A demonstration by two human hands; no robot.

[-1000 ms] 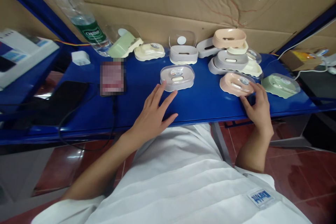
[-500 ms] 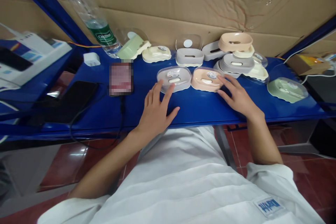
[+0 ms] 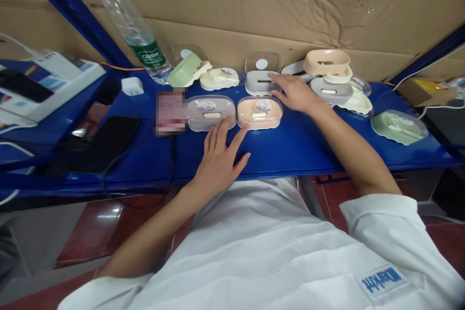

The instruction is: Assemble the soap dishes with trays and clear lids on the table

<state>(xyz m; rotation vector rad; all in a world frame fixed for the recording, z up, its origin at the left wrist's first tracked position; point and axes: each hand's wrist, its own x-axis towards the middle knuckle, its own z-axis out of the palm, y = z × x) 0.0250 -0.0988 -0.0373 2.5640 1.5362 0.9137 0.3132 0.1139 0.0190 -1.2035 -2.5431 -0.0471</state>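
Note:
My left hand (image 3: 220,156) rests palm down with its fingers apart, fingertips at the front edges of a grey lidded box (image 3: 210,114) and a peach lidded box (image 3: 259,113). Both boxes sit side by side near the middle of the blue table (image 3: 290,155). Behind them stands an open grey box (image 3: 258,82), its clear lid (image 3: 262,62) upright at its back. My right hand (image 3: 296,93) reaches over the right end of that open box, fingers spread, fingertips at its rim. Part of a grey piece shows behind the right hand.
A water bottle (image 3: 145,53), a green box (image 3: 184,70) and a cream box (image 3: 219,78) stand at the back left. A peach box (image 3: 327,62) tops a stack at the right, with another green box (image 3: 398,126) beyond. A phone (image 3: 105,143) and cable lie left.
The grey and peach lidded boxes have shifted left. My right hand has left the peach box and moved left and back to the open grey box. My left hand has barely moved.

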